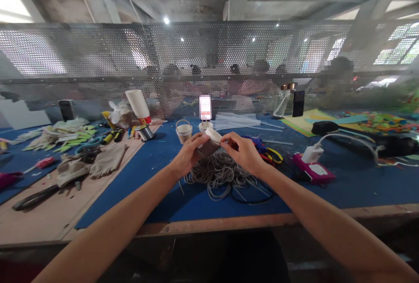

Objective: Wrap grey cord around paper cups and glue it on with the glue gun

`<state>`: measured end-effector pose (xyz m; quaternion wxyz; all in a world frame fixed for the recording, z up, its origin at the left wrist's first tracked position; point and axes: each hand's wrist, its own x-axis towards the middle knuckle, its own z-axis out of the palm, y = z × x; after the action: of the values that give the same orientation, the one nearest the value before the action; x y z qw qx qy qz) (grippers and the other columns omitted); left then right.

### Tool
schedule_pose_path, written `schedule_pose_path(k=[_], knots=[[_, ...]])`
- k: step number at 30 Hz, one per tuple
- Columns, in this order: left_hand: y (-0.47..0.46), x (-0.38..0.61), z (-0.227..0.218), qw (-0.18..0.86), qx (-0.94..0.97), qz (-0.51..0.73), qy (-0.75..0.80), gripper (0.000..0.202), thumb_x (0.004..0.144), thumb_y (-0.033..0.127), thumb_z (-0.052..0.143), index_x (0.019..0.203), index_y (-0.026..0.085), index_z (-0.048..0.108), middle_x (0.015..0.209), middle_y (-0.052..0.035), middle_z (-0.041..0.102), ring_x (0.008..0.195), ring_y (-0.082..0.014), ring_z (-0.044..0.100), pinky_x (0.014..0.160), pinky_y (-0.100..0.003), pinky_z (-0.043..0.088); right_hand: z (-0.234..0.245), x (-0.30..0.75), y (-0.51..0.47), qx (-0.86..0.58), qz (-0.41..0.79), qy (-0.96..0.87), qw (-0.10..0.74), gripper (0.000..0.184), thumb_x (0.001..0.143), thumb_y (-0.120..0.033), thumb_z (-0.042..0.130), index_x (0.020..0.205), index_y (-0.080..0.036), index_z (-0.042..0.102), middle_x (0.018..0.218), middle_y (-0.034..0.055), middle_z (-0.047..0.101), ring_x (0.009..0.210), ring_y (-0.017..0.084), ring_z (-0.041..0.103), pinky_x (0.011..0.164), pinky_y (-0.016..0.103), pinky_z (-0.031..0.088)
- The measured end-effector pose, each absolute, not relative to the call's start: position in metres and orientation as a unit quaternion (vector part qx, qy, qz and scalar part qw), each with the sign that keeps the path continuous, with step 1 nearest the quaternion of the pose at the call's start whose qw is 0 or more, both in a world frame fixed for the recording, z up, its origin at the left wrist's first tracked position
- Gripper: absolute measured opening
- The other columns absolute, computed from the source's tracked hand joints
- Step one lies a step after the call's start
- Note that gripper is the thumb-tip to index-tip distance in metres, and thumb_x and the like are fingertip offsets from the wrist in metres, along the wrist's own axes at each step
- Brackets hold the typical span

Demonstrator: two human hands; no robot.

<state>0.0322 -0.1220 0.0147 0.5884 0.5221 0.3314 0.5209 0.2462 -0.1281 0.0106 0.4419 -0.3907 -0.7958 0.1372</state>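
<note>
A cup-shaped piece [214, 135], with a smooth, round white end and a greyish side, lies between the hands; the left hand [189, 154] grasps its side and the right hand [240, 153] pinches its rim. Its white end faces upward and toward the right hand, the long axis tilted. Directly beneath both hands, a loose, looping tangle of thin grey cord [222, 176] covers part of the blue tabletop [147, 204]. Just beyond the left hand stands a small pail [183, 134] with an arched handle; clear flat strips [237, 121] lie beyond the right hand.
</note>
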Motion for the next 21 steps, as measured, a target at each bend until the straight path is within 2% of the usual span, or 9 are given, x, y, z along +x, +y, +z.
schedule_pose_path(k=[11,16,21], knots=[[-0.1217,0.0327,0.0153,0.616,0.489,0.533,0.311,0.034,0.08,0.042,0.081,0.103,0.018,0.074,0.102,-0.0066,0.074,0.092,-0.0201,0.069,0.08,-0.029,0.056,0.0101,0.2471,-0.1264,-0.38,0.13,-0.795,0.454,0.016,0.1,-0.036,0.06,0.105,-0.023,0.068,0.072,-0.0026,0.063,0.064,0.013,0.056,0.065,0.025,0.04],[-0.1191,0.0321,0.0131,0.619,0.478,0.539,0.313,0.035,0.081,0.041,0.082,0.104,0.016,0.074,0.102,-0.0078,0.074,0.09,-0.0198,0.068,0.072,-0.027,0.053,0.0091,0.2471,-0.1252,-0.379,0.126,-0.798,0.452,0.016,0.1,-0.036,0.061,0.106,-0.023,0.068,0.073,-0.0029,0.063,0.064,0.013,0.056,0.064,0.025,0.039],[-0.1193,0.0329,0.0136,0.624,0.469,0.542,0.313,0.035,0.08,0.039,0.081,0.105,0.016,0.074,0.101,-0.0087,0.075,0.088,-0.021,0.069,0.072,-0.028,0.054,0.0089,0.2472,-0.1256,-0.385,0.126,-0.796,0.45,0.016,0.1,-0.036,0.06,0.106,-0.024,0.068,0.073,-0.0027,0.064,0.065,0.013,0.057,0.065,0.026,0.04]])
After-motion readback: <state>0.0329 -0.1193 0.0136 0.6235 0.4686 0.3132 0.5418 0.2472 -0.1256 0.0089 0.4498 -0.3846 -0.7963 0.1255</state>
